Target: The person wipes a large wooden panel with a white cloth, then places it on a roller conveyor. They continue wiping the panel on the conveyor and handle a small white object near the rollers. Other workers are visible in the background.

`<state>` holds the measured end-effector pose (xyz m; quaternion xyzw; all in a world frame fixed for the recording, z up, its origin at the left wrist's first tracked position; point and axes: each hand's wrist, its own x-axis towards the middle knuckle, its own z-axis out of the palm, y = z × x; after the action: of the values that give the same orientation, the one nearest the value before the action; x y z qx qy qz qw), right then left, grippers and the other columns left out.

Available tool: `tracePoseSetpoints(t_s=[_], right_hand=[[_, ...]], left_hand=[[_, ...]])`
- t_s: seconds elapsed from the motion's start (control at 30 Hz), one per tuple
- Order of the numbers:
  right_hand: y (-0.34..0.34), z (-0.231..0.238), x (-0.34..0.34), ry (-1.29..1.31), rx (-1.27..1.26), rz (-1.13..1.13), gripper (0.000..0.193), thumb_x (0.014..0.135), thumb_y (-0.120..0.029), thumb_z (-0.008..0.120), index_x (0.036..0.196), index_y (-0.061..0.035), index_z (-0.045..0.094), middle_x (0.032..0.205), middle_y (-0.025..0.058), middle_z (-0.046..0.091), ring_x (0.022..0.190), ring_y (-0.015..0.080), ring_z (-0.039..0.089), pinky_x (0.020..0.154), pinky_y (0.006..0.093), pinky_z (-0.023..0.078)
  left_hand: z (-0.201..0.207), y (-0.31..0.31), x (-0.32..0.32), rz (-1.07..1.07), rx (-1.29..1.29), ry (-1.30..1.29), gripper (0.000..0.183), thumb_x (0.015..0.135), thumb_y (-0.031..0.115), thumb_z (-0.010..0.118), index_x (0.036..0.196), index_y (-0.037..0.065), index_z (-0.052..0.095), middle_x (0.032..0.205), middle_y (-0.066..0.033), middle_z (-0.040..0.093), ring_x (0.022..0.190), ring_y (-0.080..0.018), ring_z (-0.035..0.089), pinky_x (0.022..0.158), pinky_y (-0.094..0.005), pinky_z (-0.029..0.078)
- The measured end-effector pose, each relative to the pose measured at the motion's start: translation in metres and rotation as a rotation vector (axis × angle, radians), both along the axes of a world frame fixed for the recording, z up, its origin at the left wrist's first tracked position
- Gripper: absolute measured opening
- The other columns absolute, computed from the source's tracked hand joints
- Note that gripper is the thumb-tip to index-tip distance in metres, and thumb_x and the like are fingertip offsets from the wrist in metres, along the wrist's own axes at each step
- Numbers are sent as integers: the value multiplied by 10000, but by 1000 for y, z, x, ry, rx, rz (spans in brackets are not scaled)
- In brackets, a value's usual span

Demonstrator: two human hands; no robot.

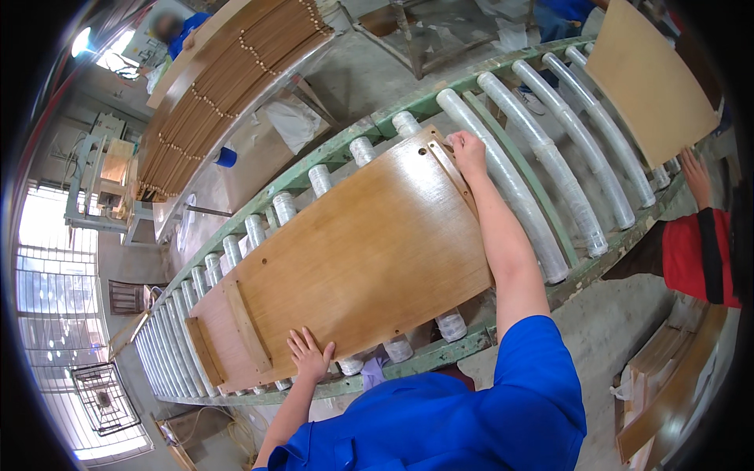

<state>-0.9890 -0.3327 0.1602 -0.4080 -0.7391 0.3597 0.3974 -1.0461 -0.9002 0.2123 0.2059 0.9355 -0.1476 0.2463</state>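
Note:
A long varnished wooden panel [353, 251] lies across the rollers in front of me, glossy toward its right end. My left hand [311, 358] rests open on its near edge, fingers spread, close to a cross batten [247, 330]. At the far right corner, my right hand [470, 154] is closed beside a narrow wooden strip [453, 174] along the panel's end. A bit of something whitish shows at its fingertips; what it is I cannot make out. Several small dark holes dot the panel.
The panel lies on a roller conveyor with a green frame [424, 361] and plastic-wrapped rollers [510, 141]. Beyond it stands a large stack of brown boards [228, 94]. At right, a co-worker's hand [694, 174] is by a pale board [652, 86]. Wooden planks [667, 377] lie at lower right.

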Motion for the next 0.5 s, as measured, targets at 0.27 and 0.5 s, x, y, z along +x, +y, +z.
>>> tracePoseSetpoints(t_s=[0.27,0.5], right_hand=[[-28,5,52,59,-106,5,185,802,-179,571,804,-2,627,781,175,622,745,312,597,689,375,466],[-55,10,94,67,-124,21,175,809,-165,560,812,-1,622,799,158,625,755,297,600,692,359,469]], left_hand=[[-2,-1,1,9,-14,-10,929,805,690,319,1416,61,10,1442,-255,-97,1322,-460,-22,997,-604,183],[-4,-4,1,31,-10,-14,937,797,694,332,1418,97,-37,1449,-229,-114,1329,-443,-26,992,-613,195]])
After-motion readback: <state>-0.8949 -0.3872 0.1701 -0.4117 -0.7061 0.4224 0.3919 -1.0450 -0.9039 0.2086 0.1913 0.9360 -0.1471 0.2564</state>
